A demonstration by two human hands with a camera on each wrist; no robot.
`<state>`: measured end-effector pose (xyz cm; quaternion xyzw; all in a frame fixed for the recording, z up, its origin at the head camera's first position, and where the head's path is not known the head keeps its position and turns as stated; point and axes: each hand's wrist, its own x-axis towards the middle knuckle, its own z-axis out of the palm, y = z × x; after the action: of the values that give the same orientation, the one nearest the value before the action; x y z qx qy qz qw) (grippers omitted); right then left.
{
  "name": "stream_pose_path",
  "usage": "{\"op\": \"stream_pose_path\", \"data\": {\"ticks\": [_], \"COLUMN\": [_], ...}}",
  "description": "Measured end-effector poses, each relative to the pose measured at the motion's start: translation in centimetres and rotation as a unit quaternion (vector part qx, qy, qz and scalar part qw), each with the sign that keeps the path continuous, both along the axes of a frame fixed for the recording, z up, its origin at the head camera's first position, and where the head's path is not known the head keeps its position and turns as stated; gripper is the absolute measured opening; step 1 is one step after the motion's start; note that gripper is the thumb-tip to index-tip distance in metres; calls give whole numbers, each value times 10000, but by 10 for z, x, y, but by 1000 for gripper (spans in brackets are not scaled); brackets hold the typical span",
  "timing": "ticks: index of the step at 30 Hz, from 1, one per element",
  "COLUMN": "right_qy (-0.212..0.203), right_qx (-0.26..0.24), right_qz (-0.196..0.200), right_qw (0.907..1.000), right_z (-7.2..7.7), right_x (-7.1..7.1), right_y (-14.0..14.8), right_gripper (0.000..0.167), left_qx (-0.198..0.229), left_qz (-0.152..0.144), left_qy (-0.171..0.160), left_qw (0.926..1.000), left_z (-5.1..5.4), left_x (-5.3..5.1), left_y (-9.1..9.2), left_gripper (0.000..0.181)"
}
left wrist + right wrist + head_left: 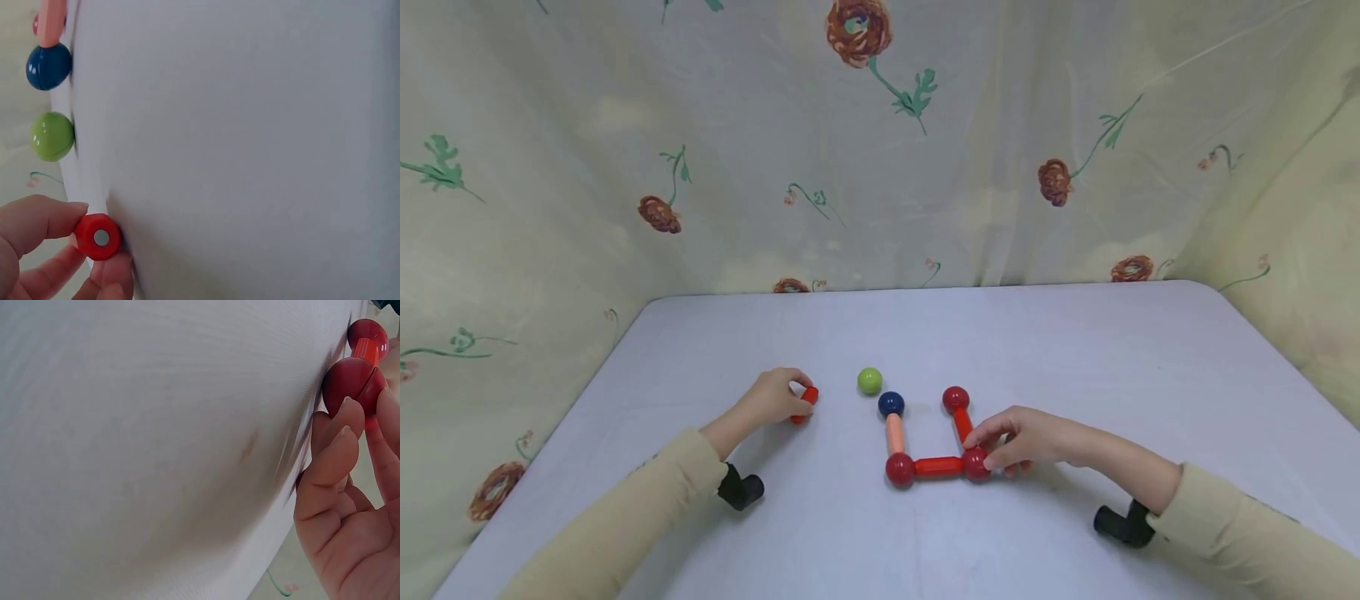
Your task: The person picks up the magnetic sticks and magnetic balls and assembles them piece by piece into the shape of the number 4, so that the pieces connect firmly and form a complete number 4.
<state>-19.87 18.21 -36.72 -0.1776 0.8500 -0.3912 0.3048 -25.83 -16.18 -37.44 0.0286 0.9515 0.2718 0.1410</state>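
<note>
My left hand pinches a loose red rod between thumb and fingers, low over the table; the left wrist view shows the rod end-on with a grey disc at its centre. Right of it, a U-shaped chain lies on the table: a dark blue ball, a pink rod, a red ball, a red rod, another red ball, a red rod and a far red ball. My right hand holds the near-right corner ball with thumb and fingertips.
A loose green ball sits just behind and left of the blue ball. The white table ends at a flowered cloth hanging behind and at both sides. Black wrist-worn devices hang below both sleeves.
</note>
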Motion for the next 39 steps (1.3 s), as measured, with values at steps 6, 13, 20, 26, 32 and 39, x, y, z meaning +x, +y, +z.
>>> {"op": "stream_pose_path", "data": {"ticks": [6, 13, 20, 26, 32, 39], "right_qy": [67, 197, 224, 276, 284, 319], "right_qx": [-31, -117, -246, -228, -198, -140], "right_qz": [120, 236, 330, 350, 343, 341], "right_qw": [9999, 9995, 9989, 9987, 9988, 9988], "right_z": [-1, -1, 0, 1, 0, 0], "right_x": [-1, 0, 1, 1, 1, 0], "right_y": [1, 1, 1, 2, 2, 2], "right_gripper": [30, 30, 31, 31, 32, 31], "left_qx": [369, 851, 1501, 2093, 2536, 2878], "left_qz": [42, 36, -100, -445, -524, -651], "left_qy": [96, 201, 459, 215, -385, -720], "left_qw": [9993, 9962, 9875, 9766, 9651, 9528], "left_z": [3, 6, 9, 9, 9, 9], "left_x": [14, 40, 69, 89, 102, 113], "left_y": [4, 18, 36, 49, 67, 83], "left_gripper": [36, 33, 34, 35, 36, 35]}}
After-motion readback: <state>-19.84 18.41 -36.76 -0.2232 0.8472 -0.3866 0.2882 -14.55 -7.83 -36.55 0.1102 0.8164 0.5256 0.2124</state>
